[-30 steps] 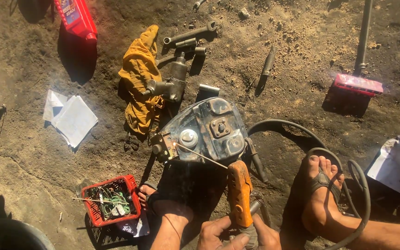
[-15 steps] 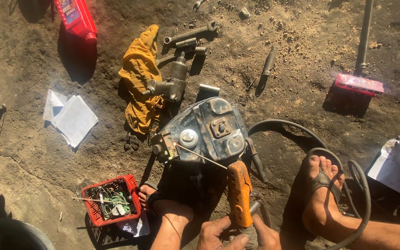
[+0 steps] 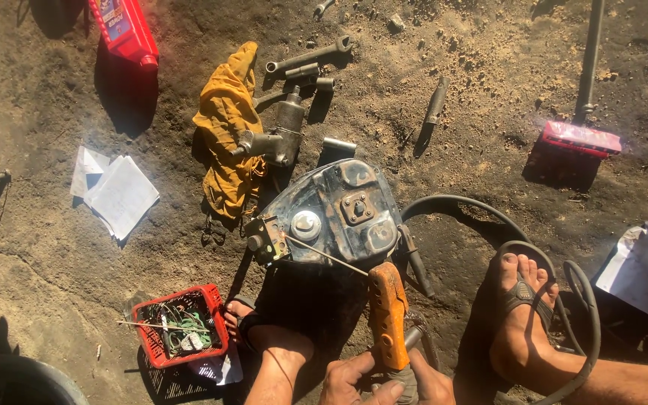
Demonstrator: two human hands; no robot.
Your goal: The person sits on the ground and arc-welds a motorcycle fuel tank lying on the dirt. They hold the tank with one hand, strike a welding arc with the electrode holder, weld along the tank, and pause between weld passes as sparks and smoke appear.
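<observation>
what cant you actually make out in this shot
- Head view: both hands, left hand and right hand, cut by the bottom edge.
- Orange tool: lower end hidden between the hands.
- Red basket: its wires and small parts too small to tell.
- Ground below the metal housing: lost in shadow.

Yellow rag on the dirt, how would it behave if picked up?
The crumpled yellow cloth rag would probably hang floppy, since it lies in loose folds. Likely light. It may drag on the grey metal tool lying against it.
</observation>
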